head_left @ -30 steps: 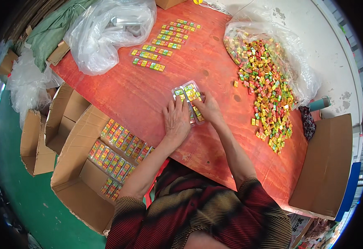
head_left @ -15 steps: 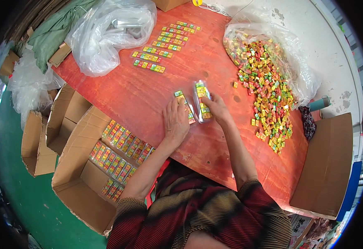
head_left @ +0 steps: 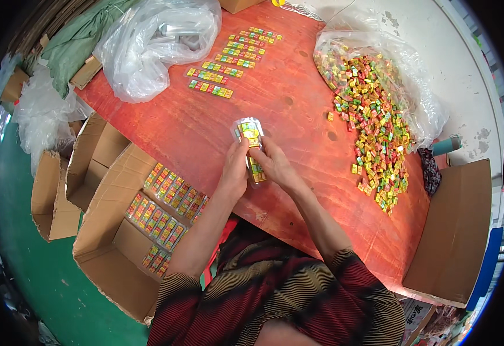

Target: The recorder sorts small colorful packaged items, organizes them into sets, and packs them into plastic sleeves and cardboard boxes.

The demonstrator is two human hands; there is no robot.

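Observation:
Both hands meet over the middle of the red-brown table (head_left: 194, 132). My left hand (head_left: 234, 173) and my right hand (head_left: 275, 164) together hold a stack of clear packets of small coloured candy blocks (head_left: 250, 138), lifted just above the table. The packets stick out past my fingers toward the far side. A big heap of loose coloured candy blocks (head_left: 373, 127) lies to the right on a clear plastic sheet. Several filled packets lie in rows (head_left: 231, 57) at the far edge.
An open cardboard box (head_left: 102, 248) at my left holds rows of packed packets (head_left: 168, 207). Smaller open boxes (head_left: 56, 190) stand beside it. A bulky clear plastic bag (head_left: 154, 40) sits far left on the table. A cardboard flap (head_left: 453, 230) stands at the right.
The packets lay side by side on the table under my hands. Now both hands have gathered them into one stack and raised it.

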